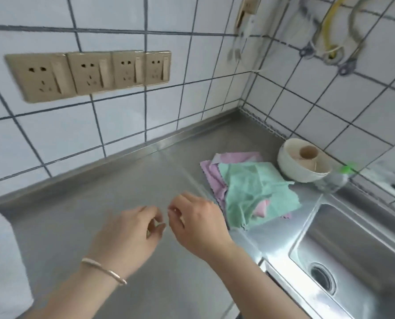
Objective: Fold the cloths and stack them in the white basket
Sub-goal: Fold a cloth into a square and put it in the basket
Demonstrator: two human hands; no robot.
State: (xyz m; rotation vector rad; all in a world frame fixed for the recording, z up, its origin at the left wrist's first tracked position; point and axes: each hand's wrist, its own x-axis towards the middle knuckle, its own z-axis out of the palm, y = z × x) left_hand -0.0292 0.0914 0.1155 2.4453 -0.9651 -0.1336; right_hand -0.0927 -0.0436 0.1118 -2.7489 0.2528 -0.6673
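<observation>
Both hands hover over the steel counter (113, 180), just left of the cloth pile. The left hand (132, 233), bracelet (103, 270) on its wrist, has loosely curled fingers holding nothing; the right hand (196, 224) looks the same, though it's blurry. The sink (353, 254) sits right of the pile. The cloths (254, 192) lie unfolded, green over pink. Just behind the pile's right side there's a white bowl (295, 171), and farther back and to the left, four wall sockets (90, 74).
</observation>
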